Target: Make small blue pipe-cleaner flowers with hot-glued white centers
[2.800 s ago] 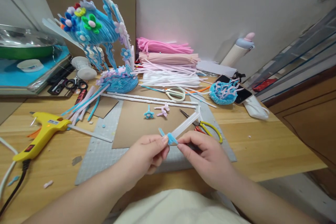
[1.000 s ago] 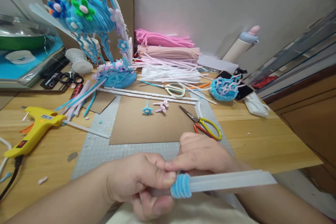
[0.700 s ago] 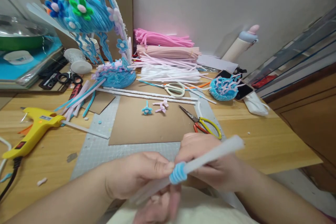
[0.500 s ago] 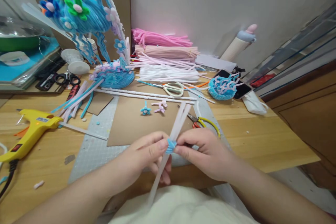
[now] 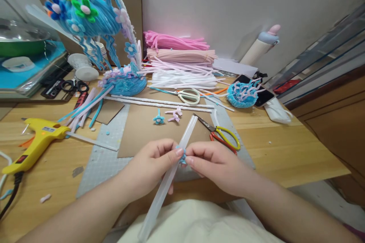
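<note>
A long translucent glue stick (image 5: 166,182) runs from my lap up over the table edge. A small coil of blue pipe cleaner (image 5: 181,155) is wound round it near the middle. My left hand (image 5: 152,167) pinches the coil from the left with thumb and fingers closed. My right hand (image 5: 215,165) pinches it from the right, fingertips touching the coil. Both hands hover above the grey cutting mat (image 5: 102,163) and the brown cardboard sheet (image 5: 148,131).
Yellow-handled scissors (image 5: 221,136) lie just beyond my right hand. A yellow glue gun (image 5: 37,140) rests at the left with its cord. Behind stand a blue pipe-cleaner sculpture (image 5: 97,26), white scissors (image 5: 185,96), stacked pipe cleaners (image 5: 179,66) and a blue basket (image 5: 242,97).
The glue stick swung from lying crosswise near my lap to pointing away over the table. Both hands moved forward and now pinch the blue coil from either side.
</note>
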{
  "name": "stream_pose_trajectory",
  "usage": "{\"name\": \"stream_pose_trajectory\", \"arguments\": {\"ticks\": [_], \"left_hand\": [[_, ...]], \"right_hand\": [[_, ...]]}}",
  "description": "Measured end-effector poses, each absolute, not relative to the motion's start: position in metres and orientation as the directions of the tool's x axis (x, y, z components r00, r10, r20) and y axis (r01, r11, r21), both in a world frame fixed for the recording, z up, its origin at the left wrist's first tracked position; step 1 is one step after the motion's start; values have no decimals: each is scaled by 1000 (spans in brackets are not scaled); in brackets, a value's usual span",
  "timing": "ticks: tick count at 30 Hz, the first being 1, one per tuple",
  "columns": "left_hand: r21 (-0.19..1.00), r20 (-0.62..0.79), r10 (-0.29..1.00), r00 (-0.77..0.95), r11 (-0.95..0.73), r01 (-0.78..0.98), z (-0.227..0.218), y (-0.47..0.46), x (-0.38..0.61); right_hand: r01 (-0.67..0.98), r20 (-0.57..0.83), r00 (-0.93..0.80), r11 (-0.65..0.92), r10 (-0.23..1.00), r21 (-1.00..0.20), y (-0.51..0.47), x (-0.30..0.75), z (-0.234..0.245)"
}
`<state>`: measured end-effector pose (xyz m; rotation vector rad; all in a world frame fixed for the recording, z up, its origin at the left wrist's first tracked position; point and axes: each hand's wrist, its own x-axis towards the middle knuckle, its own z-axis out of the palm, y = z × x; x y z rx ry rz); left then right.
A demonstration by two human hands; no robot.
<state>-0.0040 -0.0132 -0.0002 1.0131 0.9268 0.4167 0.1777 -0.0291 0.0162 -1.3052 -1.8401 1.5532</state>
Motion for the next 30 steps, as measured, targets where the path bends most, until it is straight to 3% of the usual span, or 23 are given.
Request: {"name": "stream_pose_trajectory", "arguments": {"ticks": [2,4,7,10,12,17,22,25,30], "left_hand": [[849,-447,653,611,524,62,-1,-12,-5],[827,-428,628,650,562,2,-2,-11,-5],[777,-393,614,684,619,-109,-4,-11,-5],[752,-367,628,687,635,-179,-5,-11,-5],[748,-365,643,673,634,-199,-5,-11,-5],[754,-382,652,656,630,-186,-5,-11,-4],[794,-427,694,580,594,-126,-5,-14,-1],[815,-428,709,560,571,-101,-5,-14,-1],[751,-396,627,671,642,-157,-4,-13,-5]], "right_hand": [[239,-337,-557,-243,759,-940,-26,180,14],[183,-310,-580,-250,753,-951,-26,181,12],[329,-96,-512,91,854,-940,-32,179,10],[561,165,-484,450,859,-695,-39,175,7],[632,282,-486,556,827,-541,-40,172,3],[676,396,-494,628,774,-384,-36,172,-4],[715,383,-540,648,750,-261,-36,171,1],[706,398,-534,652,746,-276,-36,171,3],[625,480,-561,725,675,-289,-34,178,-1]]}}
